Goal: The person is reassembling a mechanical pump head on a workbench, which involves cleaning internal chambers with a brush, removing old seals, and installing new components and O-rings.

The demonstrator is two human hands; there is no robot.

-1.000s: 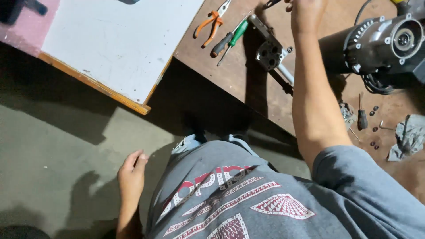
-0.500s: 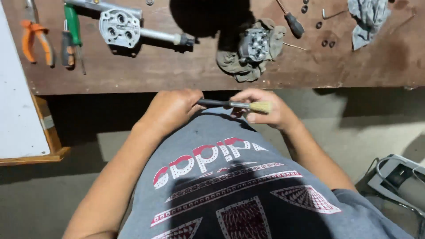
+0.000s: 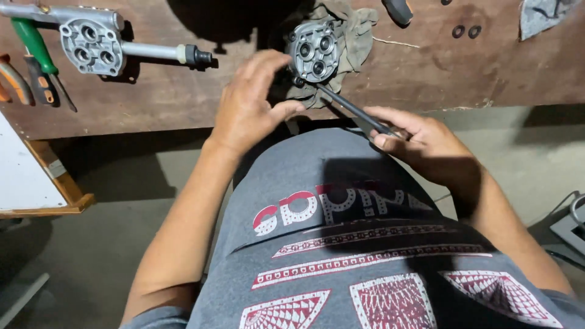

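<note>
R hand [image 3: 426,143] grip is closed on a screwdriver [image 3: 350,108], tip at the metal valve block [image 3: 314,52] (on a rag [image 3: 356,33]) just ahead; L hand [image 3: 253,106] fingers half-curled w/ nothing in them, touching its near edge.

Second metal pump housing [image 3: 91,44] upper left; green-handled screwdriver [image 3: 33,45], orange pliers [image 3: 13,79] beside.

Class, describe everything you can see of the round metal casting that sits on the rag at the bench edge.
The casting is a grey, cast-looking metal block with a rounded outline. Its face shows three large round bores and smaller holes near the rim. It lies face up on a crumpled rag at the front of the wooden bench. The left hand curls beside it, fingertips near its left edge. A dark tool shaft, held in the right hand, points at its lower edge.
</note>
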